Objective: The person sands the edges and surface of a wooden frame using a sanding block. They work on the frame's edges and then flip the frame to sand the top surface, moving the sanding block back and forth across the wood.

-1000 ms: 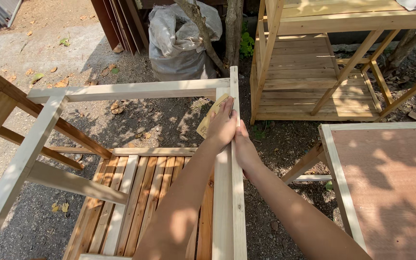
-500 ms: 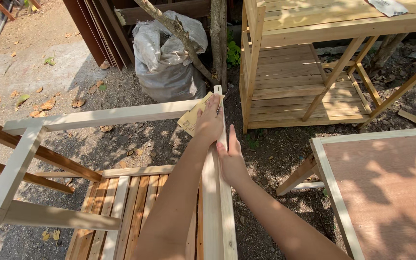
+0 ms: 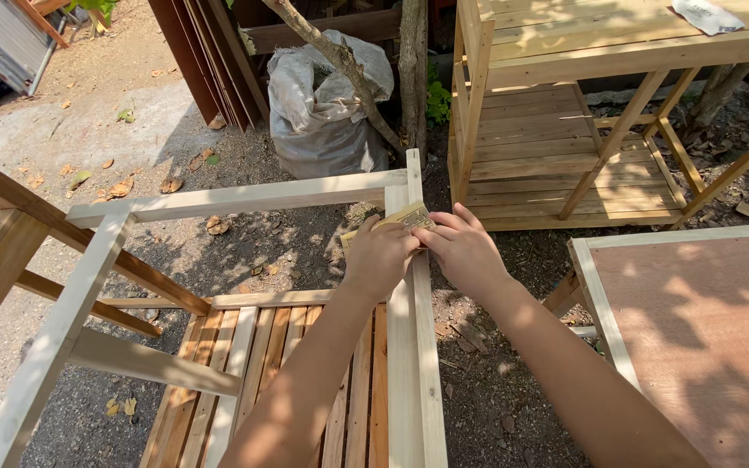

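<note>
While both hands press together near the far end of a pale wooden rail [image 3: 413, 347], a folded piece of tan sandpaper [image 3: 405, 217] sits pinched between them and the wood. The left hand [image 3: 381, 257] lies curled over the paper, fingers bent down on it from the rail's left side; the right hand [image 3: 463, 251] rests just beside, its fingertips touching the paper's right edge and the rail's top face. Neither hand is free: both are closed on the sandpaper, the left covering more of it. The rail's long axis runs straight away from the person, from the bottom of the view up to a corner joint where it meets a cross rail [image 3: 236, 198] heading left. The paper lies directly ahead of the hands along that axis, just short of the corner, so the bare stretch of rail extends back toward the person's forearms. Below the frame, a slatted shelf [image 3: 253, 355] shows between the rails. Beyond the corner stand a grey sack [image 3: 318, 104] and a tree trunk [image 3: 409, 69]; a second slatted wooden rack [image 3: 548, 139] rises to the right, and a reddish board tabletop [image 3: 704, 347] lies near the right forearm. Dappled shade covers the dirt ground [image 3: 478, 381].
</note>
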Tool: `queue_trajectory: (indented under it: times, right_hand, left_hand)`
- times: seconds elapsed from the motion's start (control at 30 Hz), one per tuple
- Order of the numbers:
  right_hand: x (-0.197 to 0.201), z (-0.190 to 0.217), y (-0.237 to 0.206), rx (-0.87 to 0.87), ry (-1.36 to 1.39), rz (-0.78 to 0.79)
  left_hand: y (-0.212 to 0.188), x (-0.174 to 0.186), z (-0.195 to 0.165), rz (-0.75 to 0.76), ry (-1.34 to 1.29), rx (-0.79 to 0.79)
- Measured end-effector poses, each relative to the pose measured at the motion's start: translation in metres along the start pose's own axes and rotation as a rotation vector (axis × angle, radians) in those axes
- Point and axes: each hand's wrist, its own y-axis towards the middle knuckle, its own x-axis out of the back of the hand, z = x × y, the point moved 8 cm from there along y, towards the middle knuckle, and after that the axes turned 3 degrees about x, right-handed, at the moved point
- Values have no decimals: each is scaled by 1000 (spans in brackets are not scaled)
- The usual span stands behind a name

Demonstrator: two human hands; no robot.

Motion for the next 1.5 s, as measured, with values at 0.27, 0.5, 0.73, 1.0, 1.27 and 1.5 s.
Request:
queue_trajectory:
  times: [0.27,0.5,0.73,1.0,1.27,1.5]
  right_hand:
    - [28,-25,-30,-408,298,-103]
    - [-66,-8,-10,-624,813,346]
    - [-117,-36,18,-844,553,516]
    - [-136,-107,117,-667,141,545]
    - [-135,-97,123,-517,99,514]
    - [-164,-96,84,-379,184,380]
  left_hand:
    - [-10,-37,42,-410,-319,660]
    - [-16,-134,85,24,-272,767]
    - [12,-130,94,138,-107,624]
    - [21,-135,115,-10,-119,757]
    - [15,-137,118,56,-146,808]
    - [18,-136,115,68,-186,822]
